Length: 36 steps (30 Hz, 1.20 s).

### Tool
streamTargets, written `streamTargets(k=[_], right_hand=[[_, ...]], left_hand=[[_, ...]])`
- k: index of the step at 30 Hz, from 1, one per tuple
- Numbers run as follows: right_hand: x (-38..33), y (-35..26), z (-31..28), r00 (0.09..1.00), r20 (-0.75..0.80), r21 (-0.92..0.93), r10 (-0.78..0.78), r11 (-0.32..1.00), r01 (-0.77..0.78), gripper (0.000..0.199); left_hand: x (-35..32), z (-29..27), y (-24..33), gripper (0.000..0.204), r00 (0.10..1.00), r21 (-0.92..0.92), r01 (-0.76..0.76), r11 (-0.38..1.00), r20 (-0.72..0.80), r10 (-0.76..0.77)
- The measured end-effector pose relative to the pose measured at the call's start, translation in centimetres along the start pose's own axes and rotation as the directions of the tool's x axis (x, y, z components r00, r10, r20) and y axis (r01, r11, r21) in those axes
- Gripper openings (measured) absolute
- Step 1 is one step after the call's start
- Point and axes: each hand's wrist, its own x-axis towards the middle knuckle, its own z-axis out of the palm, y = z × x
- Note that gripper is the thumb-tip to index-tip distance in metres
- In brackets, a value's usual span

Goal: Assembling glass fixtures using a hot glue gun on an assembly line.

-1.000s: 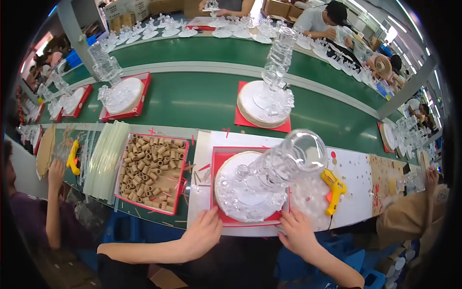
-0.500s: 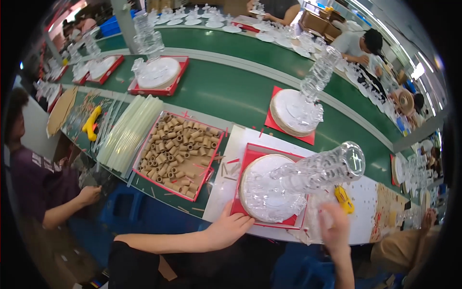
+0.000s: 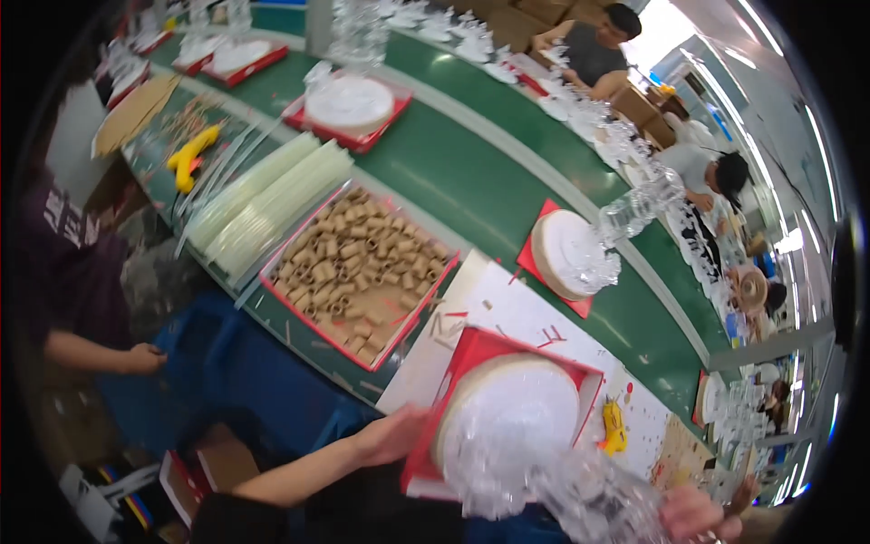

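A shallow red box (image 3: 587, 385) hangs over the table's near edge, holding a thick round white base (image 3: 535, 390). Clear, faceted plastic or glass pieces (image 3: 489, 458) sit on the base's near part. From them a clear ridged column (image 3: 589, 499) slants toward the lower right. My left hand (image 3: 394, 435) grips the box's left side, its fingertips partly hidden at the wall. Around the column's far end, at the lower right, my right hand (image 3: 693, 515) is closed; motion blurs its fingers a little.
Left of the white board (image 3: 480, 290) lies a red-edged tray (image 3: 362, 358) of short cardboard tubes. Beyond are glue sticks (image 3: 272, 204) and a yellow glue gun (image 3: 190, 159); a yellow tool (image 3: 614, 426) lies right. A similar assembly (image 3: 566, 249) stands on the green table. Another person's hand (image 3: 143, 358) is left.
The red box with its base and column has come nearer to me, and the column now leans to the lower right. My right hand has moved onto the column. The view has turned.
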Motion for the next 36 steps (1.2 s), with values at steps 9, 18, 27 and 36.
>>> streamTargets(k=[9,18,27,36], right_hand=[[0.3,1.2,0.8,0.898,-0.215,0.021,0.384,0.921,-0.389,0.069],[2.1,13.0,2.1,0.904,-0.136,-0.244,0.406,0.870,-0.428,0.056],[-9.4,10.6,-10.5,0.647,-0.379,-0.703,0.661,0.249,-0.666,0.031],[-28.5,10.9,-20.9,0.036,-0.757,-0.350,0.653,-0.358,-0.866,0.048]], left_hand=[[-0.3,3.1,-0.4,0.069,0.974,-0.349,-0.061,0.935,-0.224,-0.020],[-5.2,3.7,11.4,0.031,0.785,0.976,0.059,-0.209,0.084,0.614],[0.4,0.4,15.9,0.014,0.860,0.723,0.300,-0.622,0.078,0.505],[-0.5,4.0,15.1,0.038,0.916,0.741,0.299,-0.601,-0.045,0.400]])
